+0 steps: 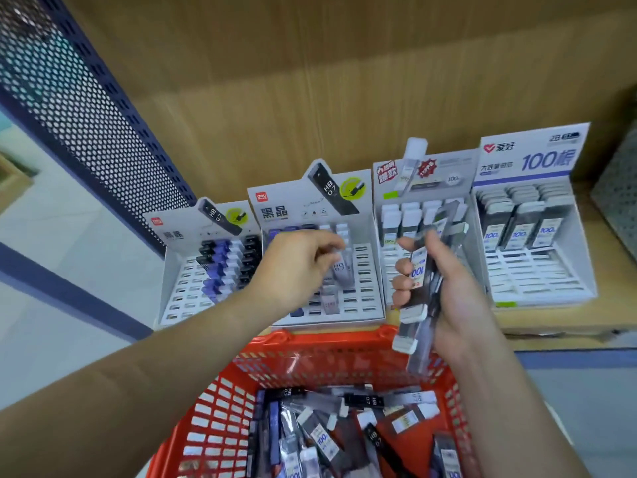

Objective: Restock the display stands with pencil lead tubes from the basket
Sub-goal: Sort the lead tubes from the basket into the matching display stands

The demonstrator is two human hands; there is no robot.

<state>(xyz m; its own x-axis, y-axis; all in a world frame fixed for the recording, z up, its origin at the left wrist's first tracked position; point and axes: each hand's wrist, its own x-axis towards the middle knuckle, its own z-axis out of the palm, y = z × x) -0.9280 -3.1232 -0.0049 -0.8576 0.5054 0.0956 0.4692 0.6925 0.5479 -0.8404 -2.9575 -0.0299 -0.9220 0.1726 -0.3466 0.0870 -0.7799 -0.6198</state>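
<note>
Pencil lead tubes (327,432) are heaped in the red basket (213,401), below both grips, so plenty is left to place. Beyond the grips, four display stands (537,270) are seen part filled, many slots bare. A bundle of tubes (418,305) is clasped in the right hand (455,288), fingers curled round it. One clear HB tube (343,267) is pinched by the left hand (296,267), just over a stand's open slots.

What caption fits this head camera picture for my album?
Left hand sets an HB tube in a display stand; right hand grips spare tubes, red basket below.
</note>
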